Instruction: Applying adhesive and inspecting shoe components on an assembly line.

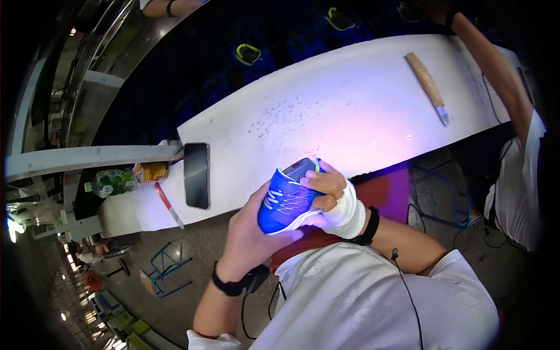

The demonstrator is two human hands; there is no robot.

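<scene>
A small blue shoe (287, 205) with pale laces, a white sole and lime trim at its collar is held up in front of my body, near the table's front edge. My left hand (249, 232) wraps round its toe and lower side. On the other side, my right hand (333, 195), in a white fingerless glove, grips the heel end with its fingers at the shoe's opening. A dark grey lining or insert shows in that opening. The shoe is tilted, and parts of its sole are hidden by my hands.
The white table (280, 134) carries a phone (196, 175), a red-handled knife (168, 204), a green bottle (112, 182), a yellow can (150, 171) and a wooden-handled knife (429, 86). Lime-trimmed shoes (248, 54) stand on the dark surface beyond. A co-worker's arm (493, 70) reaches in at right.
</scene>
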